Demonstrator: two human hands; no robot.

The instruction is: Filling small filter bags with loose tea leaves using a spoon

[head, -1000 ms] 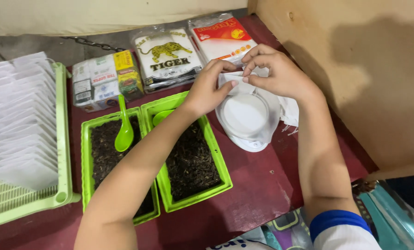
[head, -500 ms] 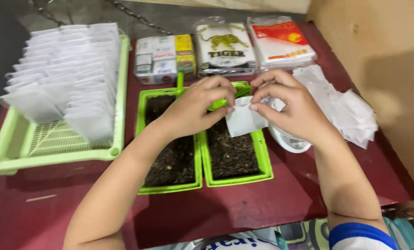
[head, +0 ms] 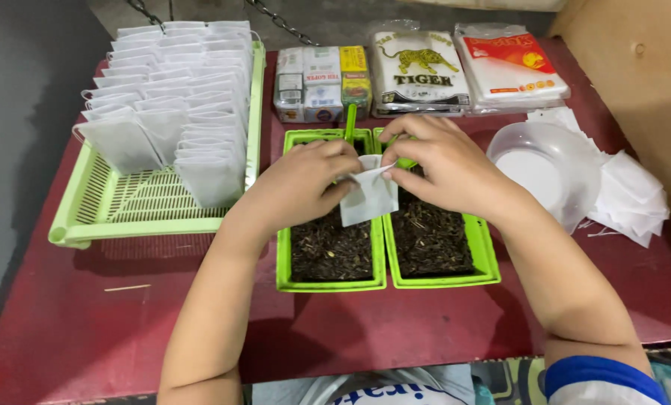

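Fingers of the left hand (head: 305,180) and right hand (head: 444,169) are pinching the top edge of a small white paper sachet (head: 369,196), each grip closing narrowly on it. The thin, flat sachet is hanging between both hands above two green plastic trays (head: 384,277) of dark, crumbly loose tea, sitting on the red bench (head: 88,322).

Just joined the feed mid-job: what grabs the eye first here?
Dead centre, the left hand and right hand pinch a small white paper bag by its top, over two bright green trays of dark loose tea. At far left, a pale green slotted tray holds rows of upright white paper bags. All of it sits on a dark red table.
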